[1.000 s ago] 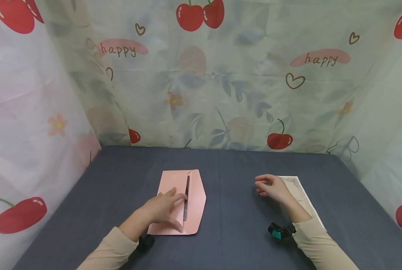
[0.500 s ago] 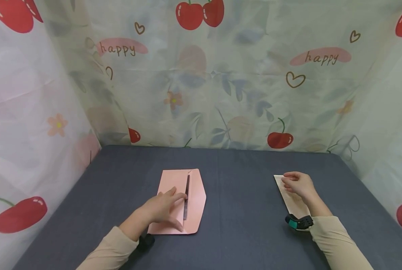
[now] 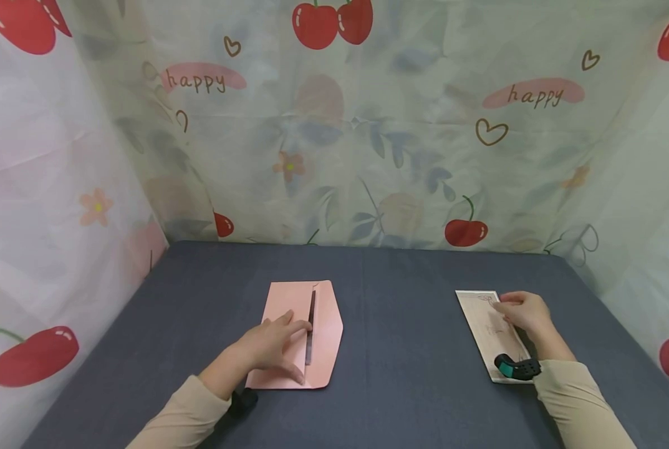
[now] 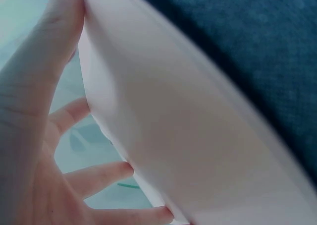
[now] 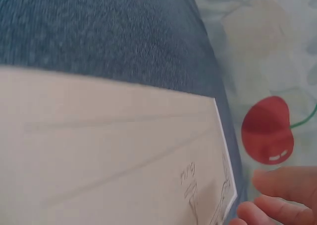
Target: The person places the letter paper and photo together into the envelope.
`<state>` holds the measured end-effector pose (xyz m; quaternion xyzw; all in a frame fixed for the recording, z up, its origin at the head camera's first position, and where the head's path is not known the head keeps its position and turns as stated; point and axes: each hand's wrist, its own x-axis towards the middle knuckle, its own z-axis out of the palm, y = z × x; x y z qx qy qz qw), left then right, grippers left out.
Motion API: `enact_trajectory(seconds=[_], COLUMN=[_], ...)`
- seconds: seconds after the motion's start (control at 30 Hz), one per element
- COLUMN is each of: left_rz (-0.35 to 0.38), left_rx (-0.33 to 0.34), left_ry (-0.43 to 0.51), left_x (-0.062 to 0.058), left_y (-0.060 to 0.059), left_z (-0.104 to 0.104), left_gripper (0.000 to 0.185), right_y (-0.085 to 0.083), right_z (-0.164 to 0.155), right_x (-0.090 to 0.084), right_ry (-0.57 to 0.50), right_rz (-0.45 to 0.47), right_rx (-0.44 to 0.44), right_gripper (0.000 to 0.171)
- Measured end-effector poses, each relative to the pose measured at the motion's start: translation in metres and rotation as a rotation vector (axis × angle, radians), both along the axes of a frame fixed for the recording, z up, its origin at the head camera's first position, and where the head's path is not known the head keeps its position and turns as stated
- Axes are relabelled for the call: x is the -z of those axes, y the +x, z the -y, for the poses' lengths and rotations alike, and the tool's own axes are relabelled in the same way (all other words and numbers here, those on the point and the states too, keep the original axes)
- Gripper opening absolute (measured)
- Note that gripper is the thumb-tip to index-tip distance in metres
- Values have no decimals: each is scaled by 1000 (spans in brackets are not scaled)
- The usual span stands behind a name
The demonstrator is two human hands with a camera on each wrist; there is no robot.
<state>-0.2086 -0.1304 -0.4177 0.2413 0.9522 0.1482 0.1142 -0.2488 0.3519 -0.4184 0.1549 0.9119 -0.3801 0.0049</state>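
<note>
My left hand lies spread over a pink envelope, its fingertips and thumb resting at the pocket's edge. A narrow dark slit runs between pocket and flap, and the flap points right. In the left wrist view the spread fingers touch the edge of the pale paper. On the right lies a cream card with thin line drawings. My right hand is at the card's upper right edge, fingertips right at the border. The right wrist view has the fingers beside the drawn corner of the card.
A dark blue-grey cloth covers the table. Behind it hangs a curtain printed with cherries and hearts, and more curtain stands at both sides. A black wrist strap on my right wrist overlaps the card's lower part.
My right hand has moved right across the card, from its left side to its right edge, uncovering most of the drawings. My left hand and the envelope have stayed in place.
</note>
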Motion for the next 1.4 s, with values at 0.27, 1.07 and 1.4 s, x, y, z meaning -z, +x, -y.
enact_trajectory(seconds=[0.27, 1.07, 1.4], left_rz=[-7, -14, -7], left_rx=[4, 7, 5], left_ry=[2, 8, 19], left_x=[0, -1, -2], left_y=[0, 1, 1], left_z=[0, 1, 1], left_gripper=[84, 84, 82], right_y=[2, 4, 4], right_z=[-6, -5, -6], right_x=[1, 4, 6], right_ry=[42, 130, 121], right_rz=[92, 131, 145], right_rx=[16, 37, 52], right_gripper=[54, 48, 38])
